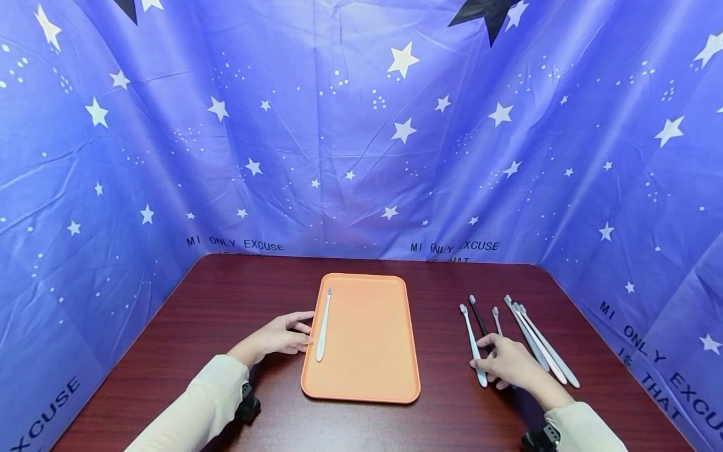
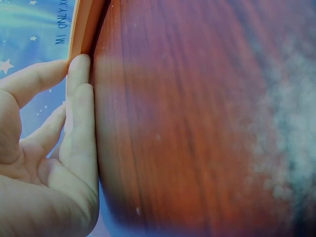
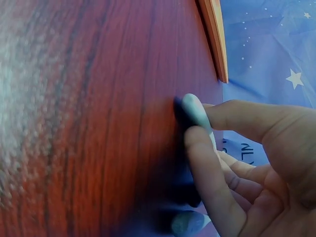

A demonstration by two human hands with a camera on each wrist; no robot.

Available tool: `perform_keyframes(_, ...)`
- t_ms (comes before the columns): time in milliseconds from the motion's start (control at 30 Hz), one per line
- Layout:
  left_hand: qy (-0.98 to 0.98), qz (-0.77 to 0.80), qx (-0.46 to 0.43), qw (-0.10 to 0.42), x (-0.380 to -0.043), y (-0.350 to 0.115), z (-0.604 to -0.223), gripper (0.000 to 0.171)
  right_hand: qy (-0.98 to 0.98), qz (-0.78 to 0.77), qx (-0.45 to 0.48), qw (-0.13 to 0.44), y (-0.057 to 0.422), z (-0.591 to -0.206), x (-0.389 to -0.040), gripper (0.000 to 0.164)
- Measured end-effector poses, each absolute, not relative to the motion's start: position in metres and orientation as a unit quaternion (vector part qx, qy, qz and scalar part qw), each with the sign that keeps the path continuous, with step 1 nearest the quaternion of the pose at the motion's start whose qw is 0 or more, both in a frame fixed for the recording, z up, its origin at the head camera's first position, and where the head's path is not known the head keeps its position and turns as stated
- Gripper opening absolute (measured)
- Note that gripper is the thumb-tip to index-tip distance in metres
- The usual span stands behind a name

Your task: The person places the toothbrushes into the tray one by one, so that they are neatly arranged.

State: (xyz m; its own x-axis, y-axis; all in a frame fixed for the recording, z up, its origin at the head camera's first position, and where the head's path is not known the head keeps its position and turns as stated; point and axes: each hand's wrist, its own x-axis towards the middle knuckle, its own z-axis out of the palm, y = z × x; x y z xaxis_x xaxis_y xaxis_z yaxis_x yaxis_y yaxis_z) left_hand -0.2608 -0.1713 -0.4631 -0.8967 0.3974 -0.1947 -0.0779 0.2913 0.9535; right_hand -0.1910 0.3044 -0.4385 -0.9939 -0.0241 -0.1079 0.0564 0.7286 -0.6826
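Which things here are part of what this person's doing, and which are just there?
Seemingly part of it:
left hand, touching the orange tray
right hand, pinching a pale toothbrush
white toothbrush on the tray
other toothbrushes near the right hand, probably

Apparently just there:
dark wooden table
starry blue curtain
black wrist gadgets

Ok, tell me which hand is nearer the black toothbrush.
Right: the right hand hides the lower end of the black toothbrush in the head view; the left hand touches the left side of the tray.
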Motion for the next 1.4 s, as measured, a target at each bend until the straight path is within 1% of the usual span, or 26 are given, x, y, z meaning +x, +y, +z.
perform_keyframes(300,0.781,0.582,0.100,0.204,-0.262,-0.170,-0.462,0.073,0.929,-0.366,0.008,0.050,0.304,-0.439,-0.192,0.048)
perform_keyframes(467,0.778,0.584,0.101,0.207,-0.261,-0.171,-0.463,0.074,0.928,-0.369,0.000,0.049,0.303,-0.440,-0.192,0.051)
perform_keyframes(733,0.780,0.583,0.103,0.204,-0.262,-0.171,-0.464,0.073,0.934,-0.355,-0.009,0.044,0.303,-0.438,-0.195,0.044)
perform_keyframes(1033,0.776,0.587,0.107,0.204,-0.263,-0.173,-0.466,0.074,0.917,-0.393,-0.017,0.063,0.300,-0.437,-0.200,0.045)
perform_keyframes(1400,0.779,0.583,0.108,0.204,-0.261,-0.172,-0.464,0.074,0.883,-0.455,-0.062,0.098,0.290,-0.433,-0.207,0.046)
